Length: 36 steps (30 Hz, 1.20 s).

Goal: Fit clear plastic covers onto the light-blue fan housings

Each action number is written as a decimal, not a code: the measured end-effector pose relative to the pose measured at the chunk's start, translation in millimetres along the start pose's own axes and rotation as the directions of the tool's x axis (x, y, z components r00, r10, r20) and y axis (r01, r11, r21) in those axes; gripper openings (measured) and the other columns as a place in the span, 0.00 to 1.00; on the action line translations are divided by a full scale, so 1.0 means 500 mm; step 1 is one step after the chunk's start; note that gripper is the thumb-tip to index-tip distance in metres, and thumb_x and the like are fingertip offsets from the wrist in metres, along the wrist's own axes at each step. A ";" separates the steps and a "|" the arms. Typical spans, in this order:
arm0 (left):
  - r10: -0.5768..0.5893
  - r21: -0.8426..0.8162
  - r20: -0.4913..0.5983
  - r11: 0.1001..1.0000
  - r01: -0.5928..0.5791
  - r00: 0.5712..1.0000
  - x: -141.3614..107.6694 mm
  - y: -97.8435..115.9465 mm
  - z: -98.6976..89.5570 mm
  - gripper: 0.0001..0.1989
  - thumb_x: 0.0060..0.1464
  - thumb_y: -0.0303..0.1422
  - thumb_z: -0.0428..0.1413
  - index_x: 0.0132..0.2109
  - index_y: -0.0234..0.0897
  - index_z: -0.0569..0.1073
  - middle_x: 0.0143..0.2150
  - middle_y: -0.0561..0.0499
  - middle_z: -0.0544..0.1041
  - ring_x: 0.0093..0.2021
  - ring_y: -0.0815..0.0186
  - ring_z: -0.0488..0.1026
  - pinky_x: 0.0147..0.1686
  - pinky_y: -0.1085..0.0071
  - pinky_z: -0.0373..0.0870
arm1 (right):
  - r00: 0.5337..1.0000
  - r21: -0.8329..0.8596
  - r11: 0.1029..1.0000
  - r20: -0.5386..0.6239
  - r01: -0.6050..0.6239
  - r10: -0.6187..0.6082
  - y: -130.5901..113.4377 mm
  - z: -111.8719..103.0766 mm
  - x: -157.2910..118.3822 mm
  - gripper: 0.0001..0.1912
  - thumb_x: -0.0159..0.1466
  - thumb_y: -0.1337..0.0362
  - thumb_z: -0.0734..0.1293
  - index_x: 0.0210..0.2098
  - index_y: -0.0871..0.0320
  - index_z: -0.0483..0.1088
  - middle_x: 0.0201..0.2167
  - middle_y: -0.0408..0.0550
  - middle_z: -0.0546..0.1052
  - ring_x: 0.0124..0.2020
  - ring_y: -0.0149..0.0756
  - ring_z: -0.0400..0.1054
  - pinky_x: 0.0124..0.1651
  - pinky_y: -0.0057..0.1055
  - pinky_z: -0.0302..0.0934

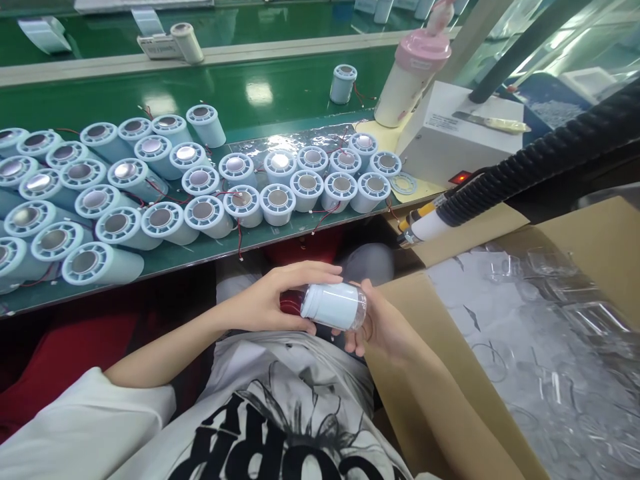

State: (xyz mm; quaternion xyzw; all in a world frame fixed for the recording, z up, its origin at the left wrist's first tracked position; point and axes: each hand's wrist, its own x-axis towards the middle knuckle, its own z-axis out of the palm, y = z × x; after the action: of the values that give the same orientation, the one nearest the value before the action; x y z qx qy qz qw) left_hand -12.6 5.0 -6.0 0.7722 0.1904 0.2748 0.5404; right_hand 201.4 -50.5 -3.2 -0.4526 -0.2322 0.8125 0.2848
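Observation:
Over my lap, a light-blue cylinder (330, 305) lies on its side between my two hands. A clear plastic cover (360, 308) surrounds it, plainest at the right end. My left hand (273, 297) curls round the left end, thumb below and fingers above, with thin red wires showing in its gap. At the other end, my right hand (383, 323) grips the clear cover from the right, its fingers partly hidden beneath. How far the cylinder sits inside the cover is hard to make out.
Several similar cylinders (203, 212) with red wires stand or lean along the green bench. A pink-lidded bottle (413, 67) and a white box-shaped device (443, 133) are at the back right. A black ribbed hose (540, 147) crosses above a carton (425, 313) of clear plastic covers.

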 end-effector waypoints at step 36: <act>-0.593 -0.223 -0.088 0.795 0.564 0.800 0.002 0.043 -0.054 0.27 0.50 0.49 0.60 0.55 0.46 0.73 0.47 0.52 0.79 0.46 0.55 0.76 0.39 0.71 0.75 | 0.867 -0.680 0.688 -0.155 0.254 -0.473 0.004 -0.068 -0.033 0.23 0.64 0.51 0.64 0.56 0.49 0.69 0.48 0.44 0.78 0.46 0.39 0.73 0.46 0.34 0.69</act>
State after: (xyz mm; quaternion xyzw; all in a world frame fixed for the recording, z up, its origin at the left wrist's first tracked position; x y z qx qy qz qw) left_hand -28.7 18.1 21.4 0.5991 0.4323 0.1710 0.6518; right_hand 237.1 -59.0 -10.9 -0.5905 -0.5313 0.5257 0.3044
